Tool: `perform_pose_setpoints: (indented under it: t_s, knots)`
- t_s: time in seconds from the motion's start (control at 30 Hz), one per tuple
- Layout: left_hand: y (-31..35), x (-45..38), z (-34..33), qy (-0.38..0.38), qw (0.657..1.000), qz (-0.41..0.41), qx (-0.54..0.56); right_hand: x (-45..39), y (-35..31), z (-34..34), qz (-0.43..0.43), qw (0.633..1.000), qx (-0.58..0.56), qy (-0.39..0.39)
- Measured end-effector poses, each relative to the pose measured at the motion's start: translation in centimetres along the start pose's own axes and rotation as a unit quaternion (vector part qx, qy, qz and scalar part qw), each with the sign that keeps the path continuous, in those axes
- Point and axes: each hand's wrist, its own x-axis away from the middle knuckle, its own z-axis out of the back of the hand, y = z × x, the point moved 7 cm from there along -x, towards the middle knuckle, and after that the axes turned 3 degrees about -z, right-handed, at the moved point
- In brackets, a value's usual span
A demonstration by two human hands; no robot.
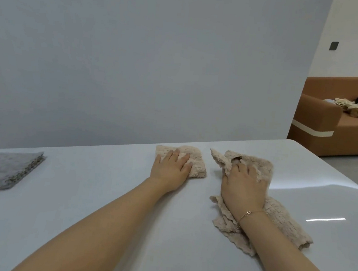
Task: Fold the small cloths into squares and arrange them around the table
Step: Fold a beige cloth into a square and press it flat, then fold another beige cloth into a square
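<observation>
A folded beige cloth (197, 159) lies as a small square near the far edge of the white table (102, 193). My left hand (171, 168) rests flat on it, fingers straight. To its right an unfolded, crumpled beige cloth (283, 219) lies stretched towards me. My right hand (243, 185) lies on this cloth's far part, and the fingertips are hidden in the fabric, so the grip cannot be made out. A folded grey cloth (6, 171) sits alone at the table's far left.
A grey wall stands right behind the table's far edge. Past the table's rounded right corner stands a brown sofa (327, 127) with a heap of cloths (355, 106) on its seat.
</observation>
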Motion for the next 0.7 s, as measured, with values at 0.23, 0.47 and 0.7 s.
perform_pose_setpoints:
  t_s: [0.23, 0.47, 0.7]
  knots:
    - [-2.2, 7.8, 3.9, 0.202, 0.974, -0.031, 0.103, 0.4, -1.1, 1.1, 0.068, 0.993, -0.050, 0.084]
    - [-7.8, 16.7, 3.3, 0.180, 0.964, 0.036, 0.191, 2.7, -3.1, 4.7, 0.172, 0.961, -0.129, 0.174]
    - [-6.8, 21.1, 2.8, 0.190, 0.936, 0.025, 0.294, 2.1, -0.2, 6.0, 0.043, 0.996, -0.048, 0.056]
